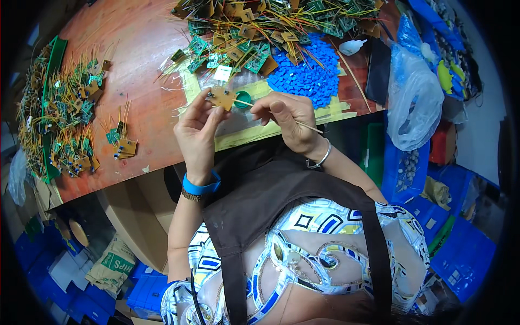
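I held the board (221, 99) up over the table's front edge, near the middle, pinched between the thumb and fingers of my left hand (201, 120). Its brown face was turned up toward me, with small dark parts along its far side. Its longer axis seemed to run left to right, the right end dipping slightly toward my body; my fingers covered part of the left end, so I cannot tell its full outline.

My right hand (286, 115) was closed on the stick (309, 127), thumb against fingers. The stick's long axis slanted, thin tip to the left and a little away from me, butt to the right and nearer me, poking out past my palm. The tip pointed at the board's right edge; I cannot tell whether it touched. From above it crossed the green cup (243, 96).

Beyond my right hand lay the blue pieces (306, 73), heaped on the table (138, 59), and beyond my left, the wired boards (246, 32).
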Motion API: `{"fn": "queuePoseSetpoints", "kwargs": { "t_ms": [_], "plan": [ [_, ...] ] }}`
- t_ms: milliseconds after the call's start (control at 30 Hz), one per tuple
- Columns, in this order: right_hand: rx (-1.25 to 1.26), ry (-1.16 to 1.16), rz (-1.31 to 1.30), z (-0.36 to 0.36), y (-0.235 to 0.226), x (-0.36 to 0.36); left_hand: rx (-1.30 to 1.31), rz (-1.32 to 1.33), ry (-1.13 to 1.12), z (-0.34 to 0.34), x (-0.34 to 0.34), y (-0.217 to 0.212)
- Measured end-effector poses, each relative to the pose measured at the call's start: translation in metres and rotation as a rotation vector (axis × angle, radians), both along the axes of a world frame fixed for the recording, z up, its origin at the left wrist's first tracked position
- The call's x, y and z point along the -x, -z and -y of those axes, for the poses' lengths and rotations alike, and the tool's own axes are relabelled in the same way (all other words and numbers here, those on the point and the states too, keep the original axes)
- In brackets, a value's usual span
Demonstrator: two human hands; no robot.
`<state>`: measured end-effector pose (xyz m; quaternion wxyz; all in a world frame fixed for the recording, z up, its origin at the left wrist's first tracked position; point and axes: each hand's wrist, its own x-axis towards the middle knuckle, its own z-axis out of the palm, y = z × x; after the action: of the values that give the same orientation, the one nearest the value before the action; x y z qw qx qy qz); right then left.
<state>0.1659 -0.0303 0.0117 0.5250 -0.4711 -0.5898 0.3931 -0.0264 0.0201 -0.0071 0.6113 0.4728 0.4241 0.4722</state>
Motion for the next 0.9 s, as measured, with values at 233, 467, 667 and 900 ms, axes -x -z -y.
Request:
{"fn": "queuePoseSetpoints", "kwargs": {
  "t_ms": [233, 467, 667, 900],
  "plan": [
    [0.041, -0.023, -0.108, -0.005, 0.001, 0.009, 0.146, 0.141, 0.056, 0.006, -0.009, -0.007],
    [-0.04, 0.001, -0.026, -0.009, 0.006, 0.01, 0.114, 0.137, 0.078, 0.008, -0.01, -0.009],
    [-0.125, -0.016, 0.138, -0.007, 0.006, 0.007, 0.125, 0.163, 0.075, 0.007, -0.01, -0.007],
    [-0.329, 0.193, 0.311, -0.003, -0.001, -0.015, 0.115, 0.179, 0.002, 0.006, -0.005, -0.007]
  ]
}}
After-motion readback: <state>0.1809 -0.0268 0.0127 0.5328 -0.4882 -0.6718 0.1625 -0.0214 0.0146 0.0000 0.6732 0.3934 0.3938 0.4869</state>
